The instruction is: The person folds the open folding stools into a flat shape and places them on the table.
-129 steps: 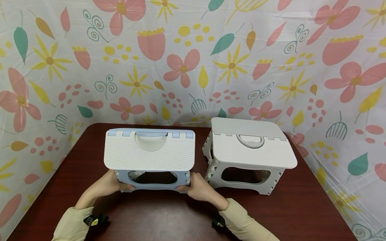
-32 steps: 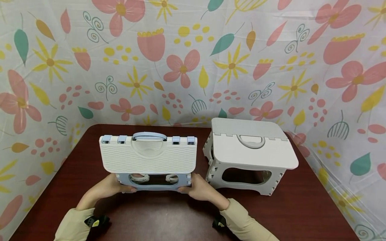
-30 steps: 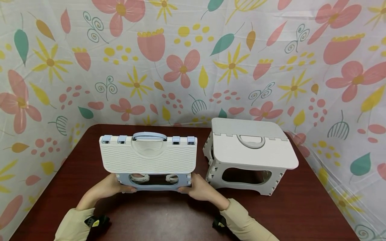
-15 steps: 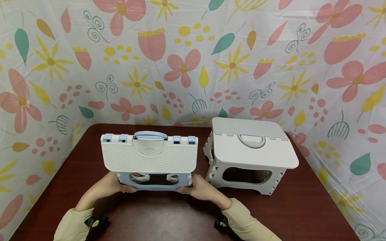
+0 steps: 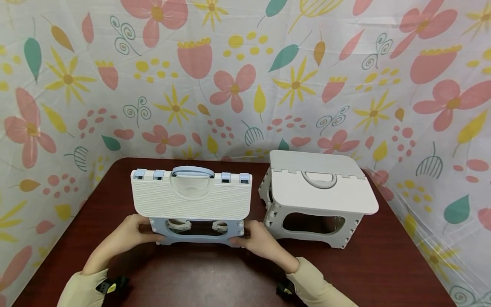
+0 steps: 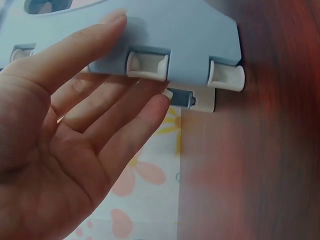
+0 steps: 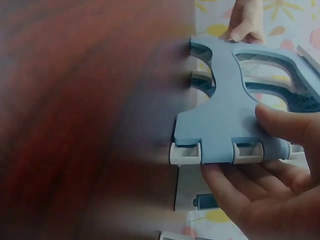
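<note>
A white and light-blue folding stool (image 5: 192, 198) stands on the table, its top folded upward at the middle hinge and its blue handle (image 5: 193, 171) raised along the ridge. My left hand (image 5: 128, 234) holds the left side of the blue front leg panel (image 6: 185, 37); in the left wrist view the thumb lies on the panel's face, and the fingers reach behind its edge. At the opposite side my right hand (image 5: 262, 242) grips the same panel, thumb in front and fingers behind, as the right wrist view shows. The stool's back half is mostly hidden.
To the right stands a second folding stool (image 5: 322, 192), white and grey, unfolded with a flat top. Both are on a dark red-brown table (image 5: 376, 273). A floral curtain (image 5: 234, 85) hangs behind the table and along its sides.
Since 4.3 seconds ago the blue stool's top has folded up more steeply and its handle risen. Over the last half second my left wrist has shifted outward to the left, its palm farther from the leg.
</note>
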Demonstrator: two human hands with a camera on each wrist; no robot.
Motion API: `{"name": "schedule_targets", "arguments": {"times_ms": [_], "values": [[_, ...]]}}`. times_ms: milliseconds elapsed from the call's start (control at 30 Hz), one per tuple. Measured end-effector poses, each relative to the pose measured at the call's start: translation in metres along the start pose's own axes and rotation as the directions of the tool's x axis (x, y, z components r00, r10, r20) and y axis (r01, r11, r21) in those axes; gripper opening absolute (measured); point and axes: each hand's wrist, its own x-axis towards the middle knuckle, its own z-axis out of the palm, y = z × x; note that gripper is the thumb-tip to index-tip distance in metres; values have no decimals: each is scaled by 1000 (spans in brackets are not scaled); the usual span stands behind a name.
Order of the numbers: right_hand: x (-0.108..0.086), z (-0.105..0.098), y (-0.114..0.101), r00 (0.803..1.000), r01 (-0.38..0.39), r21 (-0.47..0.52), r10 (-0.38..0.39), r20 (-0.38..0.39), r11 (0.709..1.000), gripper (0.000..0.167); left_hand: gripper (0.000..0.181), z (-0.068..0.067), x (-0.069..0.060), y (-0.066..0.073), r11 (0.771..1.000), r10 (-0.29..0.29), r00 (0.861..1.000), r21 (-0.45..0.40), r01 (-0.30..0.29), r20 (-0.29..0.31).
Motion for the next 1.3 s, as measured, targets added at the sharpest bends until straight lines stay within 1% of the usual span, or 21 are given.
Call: {"name": "schedule_targets", "arguments": {"times_ms": [67,133,200,300,400,533,700,767,900,1100,1200,1300], "values": [[-2,0,0,1000,-6,18,6,-30,1000,26,36,-2,-1,1,999,-32,999,-7,32,18],[-4,1,1,999,-10,30,12,-53,999,25,35,-3,-1,1,999,-50,998,-13,51,36],[-6,1,1,997,-12,34,14,-74,999,26,34,-4,-1,2,998,-59,997,-30,61,50],[-8,1,1,996,-16,30,18,-85,999,24,36,-4,-1,2,997,-59,996,-50,62,61],[-9,1,1,995,-5,-13,4,-96,1000,21,37,-3,-1,2,996,-51,996,-74,56,69],[-9,1,1,994,16,-74,-24,-110,997,16,39,-1,0,3,996,-38,997,-83,44,64],[-8,-1,0,993,24,-127,-39,-113,992,14,41,0,0,4,994,-56,997,-93,61,59],[-8,-2,-1,993,26,-146,-43,-114,989,13,40,1,0,4,994,-62,996,-90,67,57],[-7,-3,-2,993,31,-154,-49,-110,988,12,36,1,0,4,995,-67,997,-66,70,46],[-6,-2,-3,990,55,-197,-79,-116,979,11,26,1,0,3,997,-72,997,-9,72,18],[-6,-2,-3,990,60,-205,-85,-115,977,12,24,2,0,4,998,-58,998,11,58,9],[-6,-2,-3,990,62,-202,-86,-112,977,12,22,2,1,5,1000,-21,1000,22,21,4]]}}
